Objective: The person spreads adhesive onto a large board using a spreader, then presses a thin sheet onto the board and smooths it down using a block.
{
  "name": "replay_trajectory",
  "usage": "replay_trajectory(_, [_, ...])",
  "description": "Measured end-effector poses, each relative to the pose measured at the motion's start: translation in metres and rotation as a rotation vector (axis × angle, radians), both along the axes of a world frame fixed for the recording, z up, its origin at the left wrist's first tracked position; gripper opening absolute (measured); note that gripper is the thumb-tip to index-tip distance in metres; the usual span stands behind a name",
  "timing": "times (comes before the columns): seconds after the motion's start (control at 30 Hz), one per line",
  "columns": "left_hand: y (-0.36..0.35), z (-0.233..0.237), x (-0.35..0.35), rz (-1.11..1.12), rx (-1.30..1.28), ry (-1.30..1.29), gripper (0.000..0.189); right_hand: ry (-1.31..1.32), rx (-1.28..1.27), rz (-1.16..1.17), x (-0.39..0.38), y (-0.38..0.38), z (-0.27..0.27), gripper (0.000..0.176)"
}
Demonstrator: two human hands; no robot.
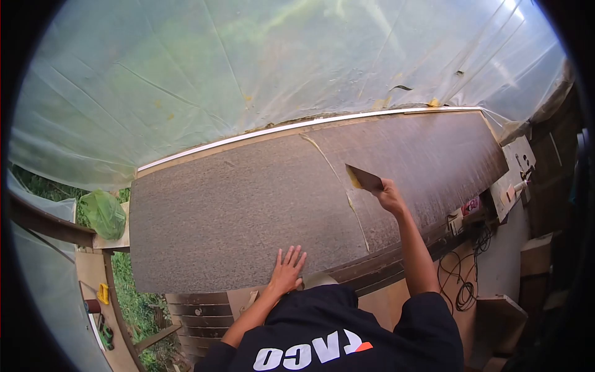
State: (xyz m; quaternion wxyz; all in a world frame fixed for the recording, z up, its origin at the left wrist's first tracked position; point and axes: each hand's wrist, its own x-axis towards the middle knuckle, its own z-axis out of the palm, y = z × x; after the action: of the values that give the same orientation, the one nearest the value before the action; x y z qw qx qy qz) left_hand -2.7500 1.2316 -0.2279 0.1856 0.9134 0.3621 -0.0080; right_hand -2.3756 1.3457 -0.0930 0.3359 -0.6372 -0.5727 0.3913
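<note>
On the dark board (248, 211), right hand (389, 197) clamps a putty knife (364, 178) at the pale filler seam (358, 226), already streaked far edge to near; left hand (287, 270) rests open, flat.

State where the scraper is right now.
In the head view, the scraper is right of centre, held in the right hand, blade against the board beside a pale seam.

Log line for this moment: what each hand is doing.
right hand: grips putty knife, blade at pale seam | left hand: flat, fingers spread, on dark board | behind: plastic sheeting
</note>
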Motion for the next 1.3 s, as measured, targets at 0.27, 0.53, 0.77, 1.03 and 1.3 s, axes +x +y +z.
replay_trajectory(0.27, [-0.007,0.025,-0.042,0.240,-0.064,0.070,0.095,-0.893,0.479,0.200,-0.098,0.183,-0.075,0.051])
replay_trajectory(0.53, [-0.005,0.023,-0.040,0.258,-0.141,0.171,0.097,-1.028,0.445,0.340,-0.138,0.253,-0.165,0.045])
replay_trajectory(0.77, [-0.004,0.024,-0.040,0.262,-0.186,0.170,0.096,-1.042,0.429,0.362,-0.144,0.255,-0.179,0.052])
replay_trajectory(1.03, [-0.006,0.022,-0.041,0.263,-0.173,0.166,0.097,-0.741,0.248,0.381,-0.130,0.249,-0.085,0.038])
replay_trajectory(1.3, [-0.006,0.019,-0.033,0.255,-0.133,0.216,0.102,-0.852,0.072,0.470,-0.093,0.296,-0.107,0.050])
